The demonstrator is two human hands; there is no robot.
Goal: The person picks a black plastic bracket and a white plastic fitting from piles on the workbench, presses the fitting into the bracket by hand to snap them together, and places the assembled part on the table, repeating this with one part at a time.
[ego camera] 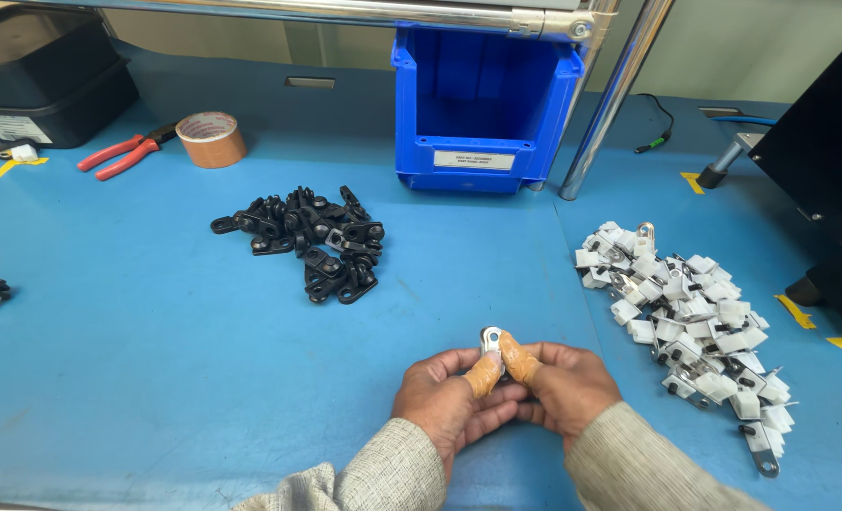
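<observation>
At six o'clock, the left hand (449, 402) and right hand (558, 388) are meeting, both pinching a small metal clip (492, 339) between thumbs wearing tan finger cots. At three o'clock a heap of white clips (691, 317) is lying on the blue worktop (156, 378). A pile of black clips (312, 241) is resting at eleven o'clock. At twelve o'clock a blue bin (482, 104) is standing.

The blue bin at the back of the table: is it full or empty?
Empty as far as visible: the blue bin shows only bare blue inner walls through its open front.
</observation>
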